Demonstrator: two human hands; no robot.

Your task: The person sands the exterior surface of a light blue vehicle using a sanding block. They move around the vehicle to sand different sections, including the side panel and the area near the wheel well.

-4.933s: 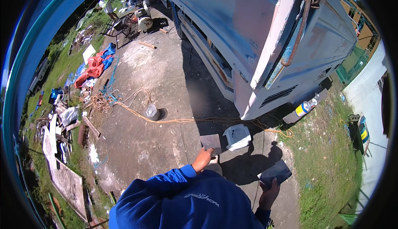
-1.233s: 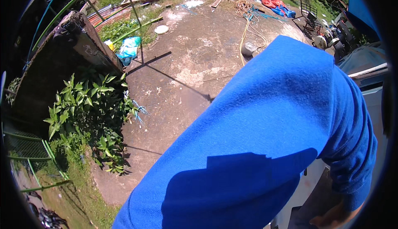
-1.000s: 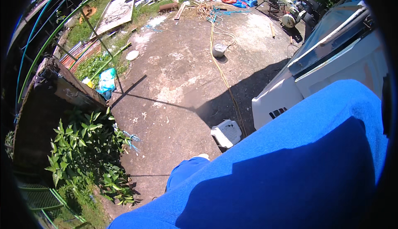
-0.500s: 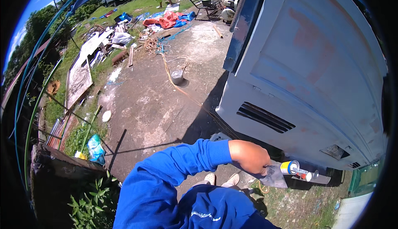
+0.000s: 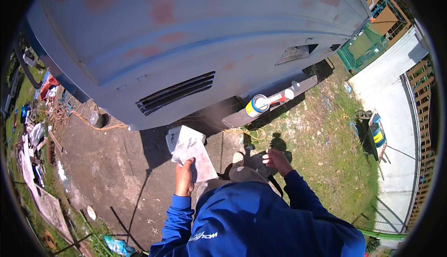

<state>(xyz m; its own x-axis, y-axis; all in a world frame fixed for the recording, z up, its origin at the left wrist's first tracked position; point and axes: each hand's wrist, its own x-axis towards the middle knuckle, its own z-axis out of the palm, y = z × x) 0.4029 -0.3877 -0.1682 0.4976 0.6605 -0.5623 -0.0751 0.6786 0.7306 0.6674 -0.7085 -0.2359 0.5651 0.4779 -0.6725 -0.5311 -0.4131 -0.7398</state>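
Observation:
My left hand (image 5: 185, 174) is closed on a pale sheet (image 5: 196, 157) with reddish smudges, held in front of the white perforated plastic piece (image 5: 173, 139). To the right, my right hand (image 5: 276, 160) has bent fingers and is raised over the ground; whether anything is in it is unclear. Beyond both stands a large grey body panel (image 5: 242, 57) with rusty pink patches and slatted vents. Along its foot, a dark board (image 5: 229, 121) carries a yellow-and-blue can (image 5: 255, 106) and smaller containers (image 5: 288, 95).
Orange hose (image 5: 253, 133) lies by the panel, and a bucket (image 5: 95, 119) sits at left. Boards and debris (image 5: 39, 188) line the left side. At right are grass (image 5: 335, 173), a white wall (image 5: 396, 164), a green mesh panel (image 5: 361, 52) and leaning items (image 5: 375, 136).
My view has swung right toward the panel. The pale sheet is now raised in my left hand; the dark sheet my right hand held earlier is no longer visible in it.

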